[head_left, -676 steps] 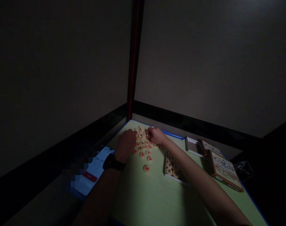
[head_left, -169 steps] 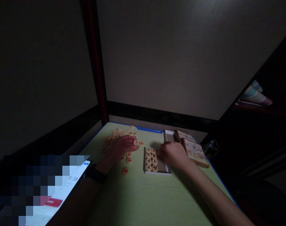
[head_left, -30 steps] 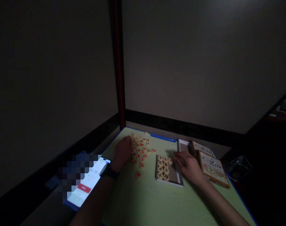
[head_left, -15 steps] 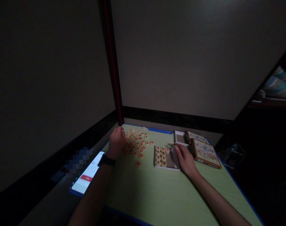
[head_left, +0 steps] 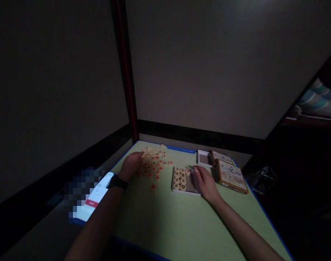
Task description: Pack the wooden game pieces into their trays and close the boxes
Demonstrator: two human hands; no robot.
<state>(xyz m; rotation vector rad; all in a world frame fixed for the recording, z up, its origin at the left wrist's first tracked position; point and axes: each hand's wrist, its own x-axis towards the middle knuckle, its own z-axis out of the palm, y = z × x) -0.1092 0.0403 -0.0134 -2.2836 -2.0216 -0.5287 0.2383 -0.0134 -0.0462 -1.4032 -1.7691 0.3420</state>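
Closest in, a smartphone (head_left: 97,192) lies beside the left wrist, and a lone red-lettered xiangqi piece (head_left: 153,187) rests on the green tabletop (head_left: 165,221) between the two hands. The right hand (head_left: 205,181) is partly curled, thumb towards the fingers, at the right side of a shallow white-walled tray (head_left: 191,184); whether it grips the wall or a piece cannot be told. Just left of its fingertips, the tray holds eight dark-lettered pieces (head_left: 183,181) in two columns and one red-lettered piece (head_left: 187,172). The left hand (head_left: 131,165) is loosely bent at the near-left edge of the scattered pieces (head_left: 154,168), which spread rightward from its fingers; anything in its grasp is hidden. These discs look like wood or plastic: probably light, rigid, hard to break, perhaps a little slick, best pinched by the round rim between thumb and forefinger. The tray, seemingly thin card, would likely flex if squeezed, so a light hold on a side wall suits it. Beyond the right hand lie two printed game boxes (head_left: 232,175) and a second tray (head_left: 205,159).
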